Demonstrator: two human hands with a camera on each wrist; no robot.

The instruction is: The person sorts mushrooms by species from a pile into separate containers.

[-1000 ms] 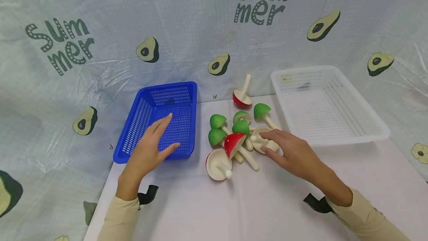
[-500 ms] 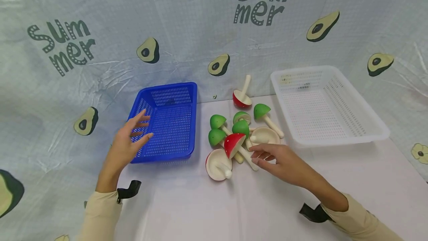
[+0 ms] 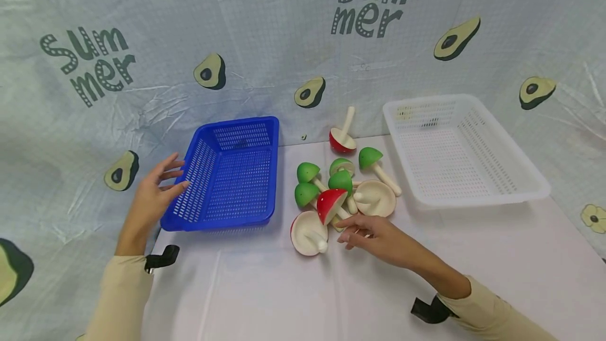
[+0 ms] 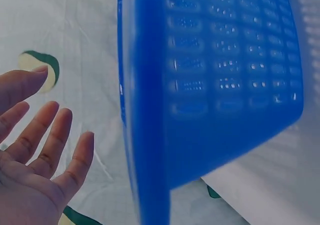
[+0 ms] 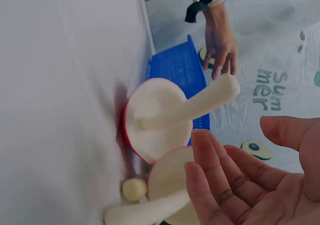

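Note:
My left hand (image 3: pixel 150 201) is at the left rim of the blue basket (image 3: pixel 243 178), fingers spread and holding nothing; the left wrist view has a gap between hand and basket. Above the near side of a toy mushroom pile hovers my right hand (image 3: pixel 379 240), loosely bent and partly hiding the stem of a red-capped mushroom (image 3: pixel 330 204). Nothing lies in its palm in the right wrist view. Beside that mushroom, another red one (image 3: pixel 309 233) lies stem toward me. Several green-capped mushrooms, such as one green mushroom (image 3: pixel 306 193), lie behind, next to a cream underside-up mushroom (image 3: pixel 376 199).
A white basket (image 3: pixel 466 167) stands at the right, with nothing in it. At the back, a red mushroom (image 3: pixel 343 138) leans stem-up near the avocado-print cloth (image 3: pixel 265 41). White cloth covers the table (image 3: pixel 265 288).
My left hand has moved left, from over the blue basket to its left rim. My right hand has come left and nearer to me, off the cream underside-up mushroom. The mushrooms have stayed put.

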